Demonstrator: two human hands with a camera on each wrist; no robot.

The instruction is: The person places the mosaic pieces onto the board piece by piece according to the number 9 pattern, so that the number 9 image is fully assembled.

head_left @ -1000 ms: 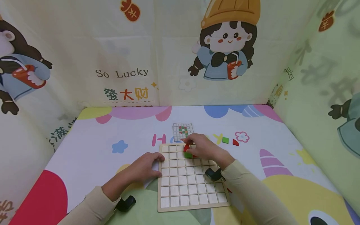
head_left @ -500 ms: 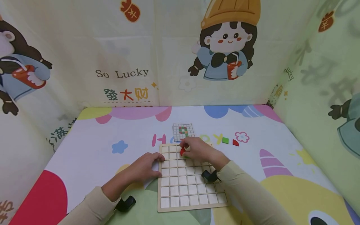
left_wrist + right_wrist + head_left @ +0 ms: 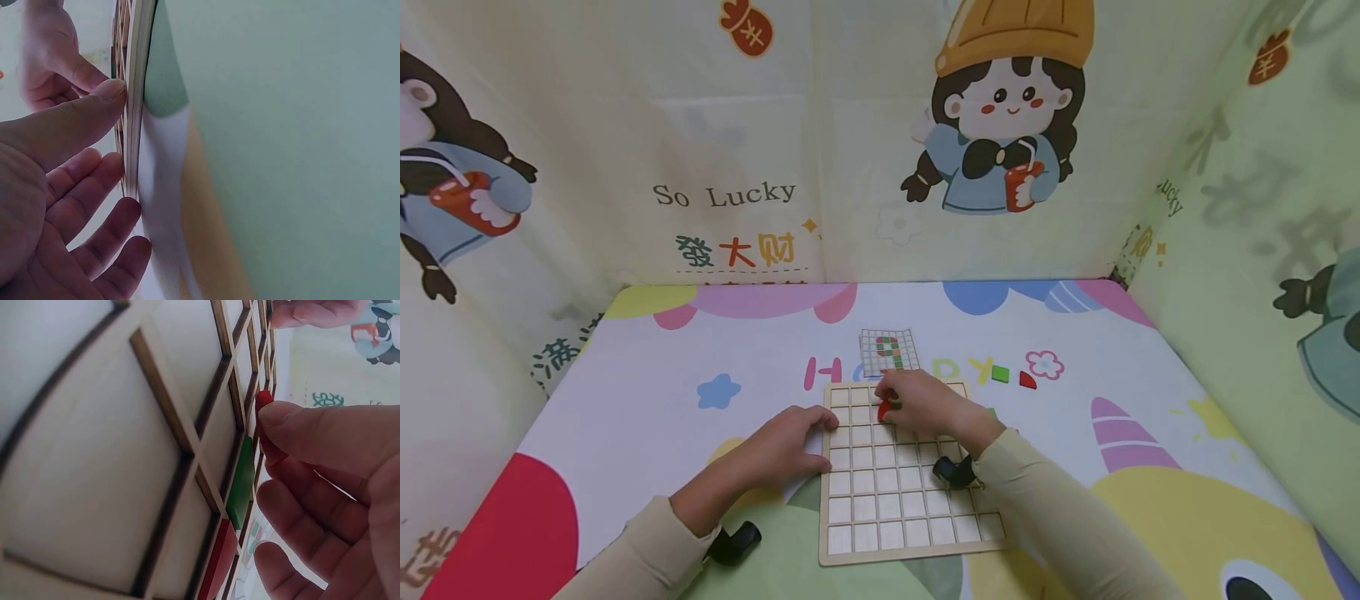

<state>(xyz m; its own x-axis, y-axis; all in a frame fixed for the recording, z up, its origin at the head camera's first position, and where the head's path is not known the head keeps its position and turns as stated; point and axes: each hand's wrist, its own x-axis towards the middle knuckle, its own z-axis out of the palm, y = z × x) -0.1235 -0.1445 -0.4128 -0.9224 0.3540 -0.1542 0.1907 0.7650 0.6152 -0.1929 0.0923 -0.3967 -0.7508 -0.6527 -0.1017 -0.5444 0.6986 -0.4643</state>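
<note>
A wooden grid board (image 3: 915, 552) lies flat on the table. My left hand (image 3: 775, 447) rests at its left edge, the thumb and fingertips touching the rim. Over the far rows of the board, my right hand (image 3: 936, 406) pinches a small red piece (image 3: 883, 410) between thumb and fingers. In the right wrist view that red piece (image 3: 265, 398) is tilted at the board's surface. Near it, a green piece (image 3: 241, 484) and another red piece (image 3: 219, 559) with a curved edge sit in grid cells. The hand hides these two in the head view.
Behind the board lies a paper card (image 3: 868, 354) printed with a red and green figure on a grid. Right of it are a loose green square (image 3: 1000, 374) and a red piece (image 3: 1027, 380). A green bit (image 3: 992, 412) shows beside the right forearm, mostly hidden.
My right hand has shifted a little to the left and nearer over the board, carrying the pinched red piece. The left hand stays at the board's edge.
</note>
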